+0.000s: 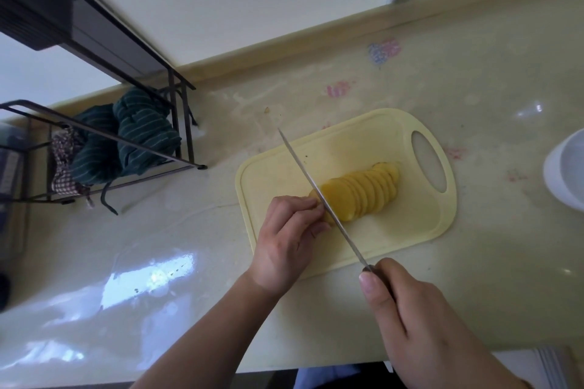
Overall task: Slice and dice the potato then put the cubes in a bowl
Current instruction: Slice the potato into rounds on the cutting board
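Note:
A peeled yellow potato [357, 193] lies on a pale yellow cutting board [410, 230], cut into several overlapping round slices that lean toward the board's handle hole. My left hand [287, 240] grips the uncut end of the potato with curled fingers. A long knife [319, 193] stands with its blade in the potato right beside those fingers, its tip pointing away from me. My right hand [420, 325] grips the knife's dark handle near the board's front edge. A white bowl [565, 174] sits at the right edge of view, partly cut off.
The board rests on a glossy beige countertop [158, 262]. A black wire rack [104, 142] holding dark green striped cloths [126, 139] stands at the left. A wall [252, 3] runs behind the counter. The counter's front edge is near the bottom.

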The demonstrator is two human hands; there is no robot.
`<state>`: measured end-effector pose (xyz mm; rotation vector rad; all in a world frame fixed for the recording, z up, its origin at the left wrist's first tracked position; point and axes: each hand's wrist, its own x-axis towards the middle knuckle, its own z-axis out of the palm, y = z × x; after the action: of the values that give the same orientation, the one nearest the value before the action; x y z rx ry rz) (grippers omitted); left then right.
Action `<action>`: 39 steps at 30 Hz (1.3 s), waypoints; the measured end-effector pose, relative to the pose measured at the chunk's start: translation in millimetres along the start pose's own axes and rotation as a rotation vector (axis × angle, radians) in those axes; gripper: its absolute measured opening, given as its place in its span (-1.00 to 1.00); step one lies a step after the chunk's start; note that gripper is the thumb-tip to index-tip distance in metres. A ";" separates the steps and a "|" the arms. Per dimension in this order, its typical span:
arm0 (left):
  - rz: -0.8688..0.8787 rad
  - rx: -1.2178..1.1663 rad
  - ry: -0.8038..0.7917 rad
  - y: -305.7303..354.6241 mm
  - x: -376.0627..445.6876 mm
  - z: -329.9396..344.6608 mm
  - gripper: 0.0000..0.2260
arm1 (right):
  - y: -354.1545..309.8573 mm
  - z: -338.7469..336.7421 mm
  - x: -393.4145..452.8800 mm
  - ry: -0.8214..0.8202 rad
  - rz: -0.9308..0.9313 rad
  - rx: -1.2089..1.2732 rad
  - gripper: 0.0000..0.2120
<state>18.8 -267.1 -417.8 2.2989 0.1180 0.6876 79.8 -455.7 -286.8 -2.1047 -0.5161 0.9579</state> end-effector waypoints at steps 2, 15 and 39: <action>-0.001 -0.008 0.006 -0.4 1.3 -0.2 -0.88 | -0.3 -1.1 2.4 0.001 -0.012 0.009 -0.50; 0.011 -0.036 0.004 -2.1 1.8 -2.0 -0.87 | 2.1 12.3 30.1 -0.011 0.052 0.065 -0.58; -0.124 -0.021 0.049 0.2 -19.3 3.7 -0.77 | 7.5 9.1 31.0 0.005 -0.027 0.203 -0.60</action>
<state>4.1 -274.9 -428.3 2.2346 0.2728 0.6779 93.0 -437.2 -311.0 -1.9139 -0.4249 0.9489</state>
